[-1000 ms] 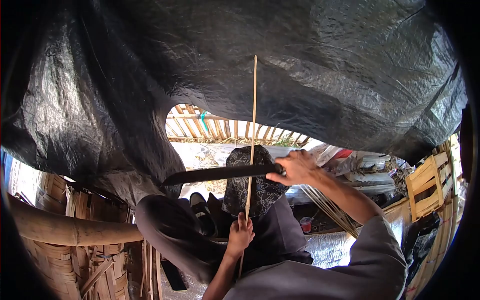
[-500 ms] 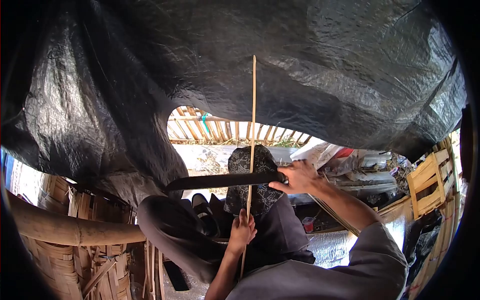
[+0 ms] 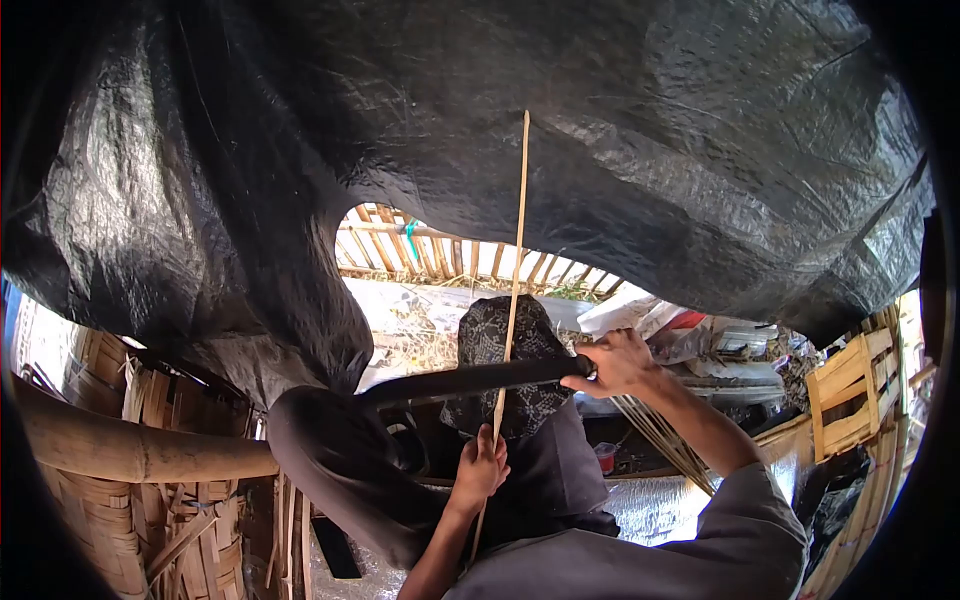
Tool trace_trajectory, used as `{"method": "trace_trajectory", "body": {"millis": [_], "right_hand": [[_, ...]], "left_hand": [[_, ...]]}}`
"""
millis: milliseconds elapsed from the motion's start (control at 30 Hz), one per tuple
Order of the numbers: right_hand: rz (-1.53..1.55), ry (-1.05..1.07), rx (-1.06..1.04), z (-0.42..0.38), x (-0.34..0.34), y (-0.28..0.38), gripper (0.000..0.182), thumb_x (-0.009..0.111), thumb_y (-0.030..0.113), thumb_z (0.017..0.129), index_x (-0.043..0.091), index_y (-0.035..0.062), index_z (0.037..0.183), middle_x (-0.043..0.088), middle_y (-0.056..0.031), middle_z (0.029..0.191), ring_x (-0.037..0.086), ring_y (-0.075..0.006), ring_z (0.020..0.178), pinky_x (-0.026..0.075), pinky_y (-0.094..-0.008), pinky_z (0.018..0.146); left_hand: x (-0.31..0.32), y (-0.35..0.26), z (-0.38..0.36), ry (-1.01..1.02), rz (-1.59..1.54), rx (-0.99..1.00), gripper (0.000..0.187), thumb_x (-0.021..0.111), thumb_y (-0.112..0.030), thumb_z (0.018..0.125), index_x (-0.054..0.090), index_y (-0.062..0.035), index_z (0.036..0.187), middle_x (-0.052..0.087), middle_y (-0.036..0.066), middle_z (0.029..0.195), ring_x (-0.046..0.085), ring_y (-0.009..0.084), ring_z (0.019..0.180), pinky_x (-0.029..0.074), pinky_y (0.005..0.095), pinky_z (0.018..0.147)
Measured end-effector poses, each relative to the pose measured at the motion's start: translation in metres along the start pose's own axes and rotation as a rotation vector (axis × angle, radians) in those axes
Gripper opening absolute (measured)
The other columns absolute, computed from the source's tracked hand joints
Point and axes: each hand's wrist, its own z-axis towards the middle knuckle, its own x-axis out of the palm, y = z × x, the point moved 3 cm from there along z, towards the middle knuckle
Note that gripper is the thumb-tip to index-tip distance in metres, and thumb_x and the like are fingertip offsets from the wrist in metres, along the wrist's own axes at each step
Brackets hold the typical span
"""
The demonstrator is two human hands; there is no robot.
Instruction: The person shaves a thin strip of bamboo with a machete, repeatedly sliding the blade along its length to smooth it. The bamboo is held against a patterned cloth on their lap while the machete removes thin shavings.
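Observation:
My left hand (image 3: 481, 470) is closed around the lower part of a long, thin bamboo strip (image 3: 521, 215), which stands up before me with a slight lean to the right. My right hand (image 3: 618, 363) grips the handle of a machete (image 3: 470, 381). Its dark blade points left and crosses the strip above my left hand, over my bent knee at the far end. Behind the crossing, a dark patterned cloth (image 3: 508, 330) covers my other knee. Whether the edge bites into the strip cannot be made out.
Black plastic sheeting (image 3: 600, 130) hangs low ahead. A thick bamboo pole (image 3: 150, 450) runs along the left, above woven bamboo (image 3: 100, 515). Several thin strips (image 3: 665, 440) lie under my right forearm. A wooden crate (image 3: 850, 395) stands right; a red cup (image 3: 605, 457) sits nearer.
The machete and my right hand have shifted slightly right and down along the strip. The strip's top leans further right. My left hand keeps its hold.

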Motion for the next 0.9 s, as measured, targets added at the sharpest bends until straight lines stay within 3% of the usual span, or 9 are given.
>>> {"method": "trace_trajectory", "body": {"millis": [300, 433, 600, 633, 700, 767, 800, 833, 900], "right_hand": [[0.015, 0.032, 0.048, -0.017, -0.001, 0.015, 0.061, 0.050, 0.066, 0.075, 0.066, 0.0107, 0.095, 0.061, -0.0214, 0.070, 0.062, -0.0364, 0.075, 0.047, -0.0462, 0.067], [0.143, 0.202, 0.102, -0.021, -0.005, 0.034, 0.052, 0.060, 0.058, 0.072, 0.067, 0.0103, 0.092, 0.062, -0.0208, 0.075, 0.060, -0.0389, 0.079, 0.047, -0.0459, 0.072], [-0.069, 0.314, 0.186, -0.013, 0.005, 0.024, 0.067, 0.049, 0.073, 0.069, 0.065, 0.0159, 0.102, 0.065, -0.0155, 0.080, 0.060, -0.0325, 0.089, 0.042, -0.0472, 0.079], [-0.197, 0.084, 0.157, -0.010, 0.005, 0.017, 0.062, 0.054, 0.067, 0.071, 0.065, 0.0114, 0.096, 0.065, -0.0169, 0.079, 0.061, -0.0327, 0.085, 0.044, -0.0449, 0.077], [0.111, -0.127, 0.156, 0.009, 0.007, -0.013, 0.058, 0.049, 0.063, 0.078, 0.064, 0.0071, 0.079, 0.060, -0.0138, 0.058, 0.061, -0.0349, 0.060, 0.046, -0.0464, 0.054], [0.256, -0.384, 0.198, 0.016, 0.001, -0.020, 0.050, 0.054, 0.051, 0.081, 0.061, 0.0027, 0.072, 0.059, -0.0164, 0.058, 0.060, -0.0387, 0.060, 0.047, -0.0473, 0.055], [0.309, -0.367, 0.153, 0.019, 0.002, -0.023, 0.046, 0.056, 0.045, 0.083, 0.060, 0.0003, 0.072, 0.058, -0.0174, 0.058, 0.059, -0.0393, 0.058, 0.047, -0.0460, 0.053], [0.234, -0.468, 0.063, 0.015, 0.002, -0.018, 0.050, 0.055, 0.049, 0.083, 0.060, 0.0007, 0.071, 0.058, -0.0175, 0.056, 0.060, -0.0361, 0.054, 0.048, -0.0438, 0.051], [0.249, -0.183, 0.033, 0.008, 0.014, -0.014, 0.053, 0.052, 0.054, 0.083, 0.063, 0.0024, 0.074, 0.058, -0.0167, 0.055, 0.061, -0.0327, 0.052, 0.050, -0.0401, 0.050]], "left_hand": [[-0.003, -0.001, -0.001, -0.018, 0.069, 0.068, 0.052, 0.025, -0.047, 0.095, 0.036, -0.0084, 0.061, 0.029, -0.001, 0.044, 0.025, 0.0081, 0.030, 0.021, 0.0233, 0.029], [-0.010, 0.015, 0.008, -0.100, 0.285, 0.200, 0.055, 0.029, -0.041, 0.096, 0.046, -0.0011, 0.062, 0.042, 0.006, 0.046, 0.045, 0.0160, 0.038, 0.034, 0.0301, 0.038], [-0.005, 0.007, 0.004, -0.201, 0.477, 0.294, 0.055, 0.030, -0.038, 0.096, 0.049, 0.0027, 0.064, 0.047, 0.015, 0.049, 0.052, 0.0276, 0.044, 0.040, 0.0379, 0.047], [-0.004, 0.005, 0.004, -0.240, 0.546, 0.424, 0.054, 0.030, -0.037, 0.096, 0.049, 0.0028, 0.064, 0.048, 0.016, 0.050, 0.053, 0.0284, 0.045, 0.040, 0.0377, 0.047], [-0.003, 0.009, 0.005, -0.273, 0.610, 0.553, 0.054, 0.030, -0.036, 0.096, 0.050, 0.0029, 0.064, 0.049, 0.016, 0.050, 0.053, 0.0292, 0.045, 0.040, 0.0375, 0.046], [-0.005, 0.013, 0.008, -0.289, 0.654, 0.669, 0.054, 0.031, -0.037, 0.096, 0.050, 0.0034, 0.064, 0.049, 0.016, 0.051, 0.053, 0.0289, 0.045, 0.041, 0.0367, 0.046], [-0.006, 0.010, 0.009, -0.293, 0.651, 0.676, 0.054, 0.031, -0.037, 0.096, 0.050, 0.0034, 0.064, 0.049, 0.016, 0.051, 0.053, 0.0289, 0.045, 0.041, 0.0367, 0.046], [-0.009, 0.013, 0.013, -0.234, 0.525, 0.454, 0.055, 0.031, -0.037, 0.096, 0.050, 0.0038, 0.065, 0.049, 0.017, 0.051, 0.054, 0.0293, 0.045, 0.042, 0.0365, 0.046], [-0.009, 0.015, 0.014, -0.173, 0.394, 0.227, 0.055, 0.032, -0.038, 0.095, 0.051, 0.0042, 0.065, 0.049, 0.017, 0.051, 0.054, 0.0297, 0.045, 0.042, 0.0363, 0.046]]}}
